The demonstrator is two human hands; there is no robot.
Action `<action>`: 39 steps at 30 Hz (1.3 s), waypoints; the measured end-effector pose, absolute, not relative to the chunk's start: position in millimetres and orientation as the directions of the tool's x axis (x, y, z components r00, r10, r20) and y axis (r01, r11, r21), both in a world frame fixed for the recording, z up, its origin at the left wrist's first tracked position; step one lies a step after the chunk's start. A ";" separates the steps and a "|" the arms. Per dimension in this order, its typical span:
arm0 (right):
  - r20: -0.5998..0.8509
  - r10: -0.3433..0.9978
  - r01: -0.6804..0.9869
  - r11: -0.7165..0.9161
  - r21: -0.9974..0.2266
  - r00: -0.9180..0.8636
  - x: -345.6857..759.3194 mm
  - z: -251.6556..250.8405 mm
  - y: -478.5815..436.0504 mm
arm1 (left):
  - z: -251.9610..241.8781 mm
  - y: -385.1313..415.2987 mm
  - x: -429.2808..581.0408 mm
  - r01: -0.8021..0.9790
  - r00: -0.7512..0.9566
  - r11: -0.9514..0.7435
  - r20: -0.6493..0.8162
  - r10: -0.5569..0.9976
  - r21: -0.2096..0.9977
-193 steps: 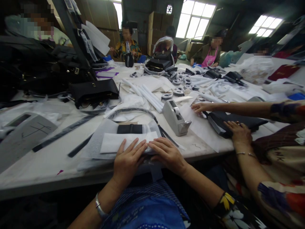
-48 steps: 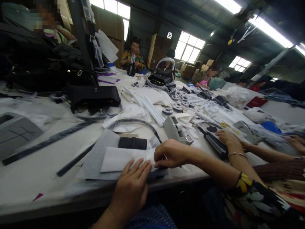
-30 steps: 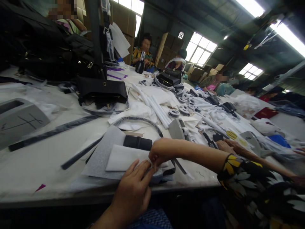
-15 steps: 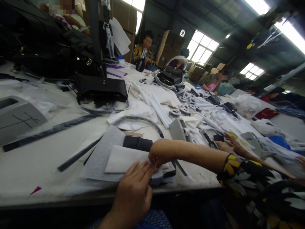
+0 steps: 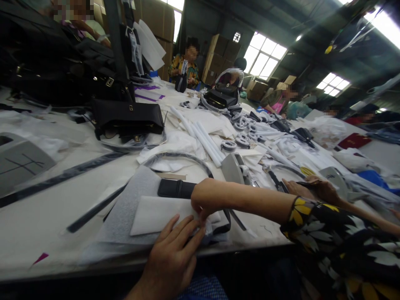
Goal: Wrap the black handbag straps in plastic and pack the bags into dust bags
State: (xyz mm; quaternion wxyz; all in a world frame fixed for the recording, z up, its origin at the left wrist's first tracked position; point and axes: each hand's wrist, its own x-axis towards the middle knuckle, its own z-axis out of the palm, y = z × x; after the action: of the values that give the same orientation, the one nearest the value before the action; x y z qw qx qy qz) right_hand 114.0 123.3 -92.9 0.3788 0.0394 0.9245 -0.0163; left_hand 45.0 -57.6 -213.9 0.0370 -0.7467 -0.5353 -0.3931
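Two hands meet at the near edge of the pale worktable [image 5: 40, 216], both on one thin rectangular white foam sheet [image 5: 153, 214]. The left hand [image 5: 173, 260] comes up from below the table edge, palm down, with its fingers [image 5: 179, 229] stretched out long and slightly fanned. Their tips press flat on the sheet's near right corner and grip nothing. The right hand [image 5: 202, 204] reaches in from the right on a bare forearm, with a black floral-print sleeve [image 5: 315, 221] at the elbow. Its wrist is bent sharply downward and its knuckles are humped. Its fingers are curled tight, with the tips pinched together on the sheet's right edge, just beside the left fingertips (the exact pinch point is partly hidden under the hand). The white foam sheet lies on a larger grey felt sheet [image 5: 131, 200]. A black folded leather piece [image 5: 175, 188] lies touching its far edge. A curved black strap [image 5: 178, 157] arcs beyond that. A grey tape dispenser [image 5: 234, 168] stands just past the right forearm, and a black handbag with gold fittings [image 5: 128, 117] sits farther back left. A co-worker's hand [image 5: 317, 188] rests on the table well to the right, apart from both hands.
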 end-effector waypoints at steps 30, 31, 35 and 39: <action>-0.427 0.314 0.507 0.715 -0.481 -0.848 143.1 -162.3 224.9 | -223.8 -53.8 38.1 0.874 0.181 -0.412 0.613 0.769 0.259; -0.421 0.322 0.510 0.714 -0.480 -0.848 142.4 -162.3 227.9 | -223.8 -53.8 37.8 0.875 0.190 -0.415 0.612 0.768 0.249; -0.393 0.369 0.531 0.693 -0.488 -0.842 146.5 -150.8 220.6 | -224.7 -54.5 37.9 0.882 0.180 -0.402 0.610 0.771 0.248; -0.425 0.357 0.542 0.687 -0.484 -0.832 163.4 -140.4 191.2 | -224.6 -55.8 38.6 0.886 0.197 -0.405 0.604 0.772 0.228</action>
State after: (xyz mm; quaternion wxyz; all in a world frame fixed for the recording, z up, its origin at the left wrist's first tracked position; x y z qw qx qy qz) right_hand 163.4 191.2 -140.4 0.1502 0.2481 0.9061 -0.3080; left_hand 38.6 -55.8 -224.6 0.0851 -0.7691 -0.5388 -0.3331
